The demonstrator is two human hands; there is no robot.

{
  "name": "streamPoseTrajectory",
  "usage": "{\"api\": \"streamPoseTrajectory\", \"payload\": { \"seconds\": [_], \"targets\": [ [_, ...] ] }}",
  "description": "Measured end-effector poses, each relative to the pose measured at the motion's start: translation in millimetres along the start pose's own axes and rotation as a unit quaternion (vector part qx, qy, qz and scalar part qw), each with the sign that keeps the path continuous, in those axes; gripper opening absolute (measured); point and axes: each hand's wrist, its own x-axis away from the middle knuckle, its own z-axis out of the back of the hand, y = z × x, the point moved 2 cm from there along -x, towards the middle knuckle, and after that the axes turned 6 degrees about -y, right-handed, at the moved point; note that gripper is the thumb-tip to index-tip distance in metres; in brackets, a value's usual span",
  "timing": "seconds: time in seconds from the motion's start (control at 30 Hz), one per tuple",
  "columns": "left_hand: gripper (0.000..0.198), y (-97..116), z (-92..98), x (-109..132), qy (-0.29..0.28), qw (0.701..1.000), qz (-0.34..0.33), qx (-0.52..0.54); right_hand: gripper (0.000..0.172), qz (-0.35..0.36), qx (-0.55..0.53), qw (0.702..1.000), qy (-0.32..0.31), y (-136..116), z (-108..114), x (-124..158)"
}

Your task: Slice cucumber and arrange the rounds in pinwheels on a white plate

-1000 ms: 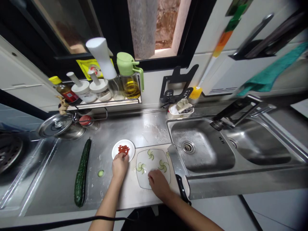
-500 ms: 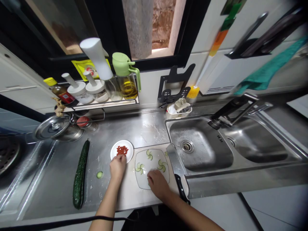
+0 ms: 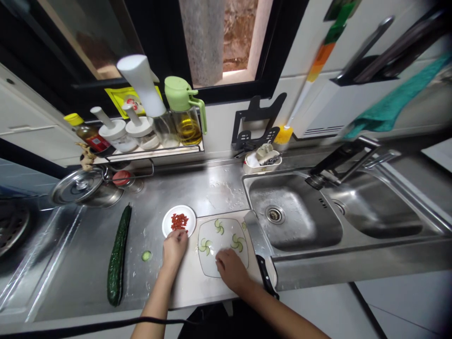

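Observation:
My left hand (image 3: 174,247) is pinched closed at the near rim of a small white plate (image 3: 165,225). A small red piece shows at its fingertips, like the pile of red pieces (image 3: 179,220) on that plate. Over the lower part of a clear-looking squarish plate (image 3: 211,269), my right hand (image 3: 231,268) has its fingers curled together; whatever is in them is hidden. Thin green cucumber slices (image 3: 205,246) lie on this plate in several pinwheel shapes. The squarish plate rests on a pale cutting board (image 3: 189,287).
A kitchen knife (image 3: 266,277) lies along the board's right edge, beside the double sink (image 3: 296,212). To the left are a whole cucumber (image 3: 118,259) and a cucumber slice (image 3: 146,255). Seasoning jars and an oil bottle (image 3: 187,125) stand on a rack behind.
My left hand has drawn back slightly toward me and to the right from the red pile. My right hand has barely moved.

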Motion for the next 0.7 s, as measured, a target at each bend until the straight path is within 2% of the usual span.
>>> {"api": "streamPoseTrajectory", "payload": {
  "seconds": [0.1, 0.27, 0.4, 0.53, 0.7],
  "targets": [
    [0.025, 0.5, 2.7, -1.1, -0.005, 1.0, 0.025, -0.006, 0.015, 0.004, -0.005, 1.0, 0.002, 0.3, -0.5, 0.6],
    [0.026, 8.5, 8.3, -2.6, -0.053, 0.996, 0.065, -0.022, 0.014, 0.011, -0.003, 1.0, 0.008, 1.6, -4.1, 0.6],
    [0.029, 14.0, 10.3, -3.0, -0.069, 0.993, 0.092, -0.041, 0.015, 0.015, -0.003, 1.0, 0.013, 1.4, -4.5, 0.8],
    [0.029, 16.1, 12.5, -2.8, -0.071, 0.992, 0.098, -0.032, 0.014, 0.01, -0.006, 1.0, 0.012, 2.1, -4.8, 1.1],
    [0.034, 13.2, 19.7, -1.7, -0.048, 0.99, 0.13, -0.009, 0.014, 0.012, -0.007, 1.0, 0.013, 1.2, -3.5, 0.7]
  ]
}}
